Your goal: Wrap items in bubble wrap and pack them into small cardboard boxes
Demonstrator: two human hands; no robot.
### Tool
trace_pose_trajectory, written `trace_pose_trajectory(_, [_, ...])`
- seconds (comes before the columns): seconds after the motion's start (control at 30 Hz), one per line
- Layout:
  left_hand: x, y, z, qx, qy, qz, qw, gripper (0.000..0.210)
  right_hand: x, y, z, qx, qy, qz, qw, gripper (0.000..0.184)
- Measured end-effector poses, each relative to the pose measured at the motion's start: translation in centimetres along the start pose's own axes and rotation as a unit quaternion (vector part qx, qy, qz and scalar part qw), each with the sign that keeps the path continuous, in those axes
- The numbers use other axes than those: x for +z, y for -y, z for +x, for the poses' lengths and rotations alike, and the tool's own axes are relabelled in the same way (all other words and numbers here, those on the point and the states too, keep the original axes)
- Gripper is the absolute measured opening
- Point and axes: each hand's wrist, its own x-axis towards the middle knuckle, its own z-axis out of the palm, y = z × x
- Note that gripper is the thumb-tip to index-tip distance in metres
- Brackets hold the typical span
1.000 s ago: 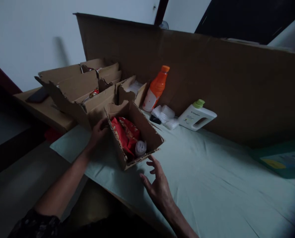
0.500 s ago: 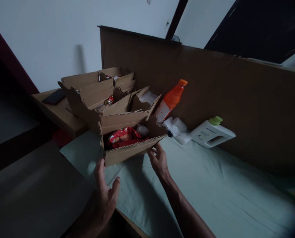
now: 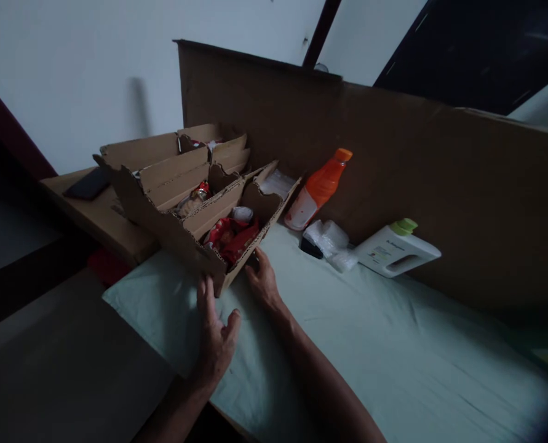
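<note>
A cardboard organizer (image 3: 158,221) with several compartments stands at the back left of the cloth-covered table. Its front compartment holds red printed packets (image 3: 230,240) and a whitish roll-like item (image 3: 242,214). My left hand (image 3: 218,335) is at the organizer's near corner, fingertips against the cardboard and thumb spread away. Beside the front wall, my right hand (image 3: 263,282) has its fingertips at the cardboard's lower edge, fingers apart. Another packet (image 3: 195,200) lies in the compartment behind.
An orange bottle (image 3: 320,187) leans right of the organizer. Clear plastic wrap (image 3: 331,243), a small black object (image 3: 310,247) and a white jug with a green cap (image 3: 396,249) lie along the tall cardboard panel (image 3: 416,160). A dark flat object (image 3: 87,183) rests on the wooden surface at left.
The front compartment has swung and shifted back left, now lined up with the rest of the organizer. My left hand moved right, my right hand left. The black object shows more fully.
</note>
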Motion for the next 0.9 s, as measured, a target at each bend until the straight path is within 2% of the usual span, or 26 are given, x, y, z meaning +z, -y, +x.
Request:
trace_pose_trajectory(0.1, [-0.4,0.3,0.7,0.0,0.015,0.006,1.0,0.083,0.6,0.0,-1.8,-0.01,-0.005,-0.029,1.0,0.062])
trace_pose_trajectory(0.27, [-1.4,0.6,2.5,-0.026,0.066,0.014,0.997,0.078,0.5,1.1,-2.6,0.031,0.024,-0.034,0.999,0.061])
trace_pose_trajectory(0.37, [-2.6,0.4,2.1,-0.037,0.049,0.042,0.997,0.068,0.2,1.8,-2.6,0.037,0.023,-0.006,0.999,0.054])
trace_pose_trajectory(0.47, [-3.4,-0.9,0.5,0.03,0.031,0.084,0.995,0.049,0.2,2.4,-2.8,0.048,0.015,0.046,0.998,0.035])
trace_pose_trajectory(0.53, [-3.0,-2.2,-0.1,0.107,0.072,0.098,0.987,0.037,0.3,2.5,-2.7,0.066,0.003,0.092,0.994,0.023])
trace_pose_trajectory(0.6, [-1.5,-3.6,0.5,0.183,0.127,0.096,0.97,0.03,0.0,2.2,-2.5,0.097,-0.025,0.142,0.985,0.018])
trace_pose_trajectory(0.7, [2.5,-5.0,3.9,0.245,0.18,0.113,0.946,0.028,-1.3,0.9,-1.8,0.164,-0.099,0.208,0.959,0.025])
trace_pose_trajectory(0.83, [8.3,-4.6,9.6,0.23,0.225,0.189,0.928,0.03,-4.9,-1.4,-0.9,0.232,-0.203,0.26,0.915,0.033])
trace_pose_trajectory(0.9, [10.3,-3.5,11.1,0.223,0.235,0.205,0.924,0.03,-6.8,-1.9,-0.8,0.244,-0.236,0.269,0.901,0.033])
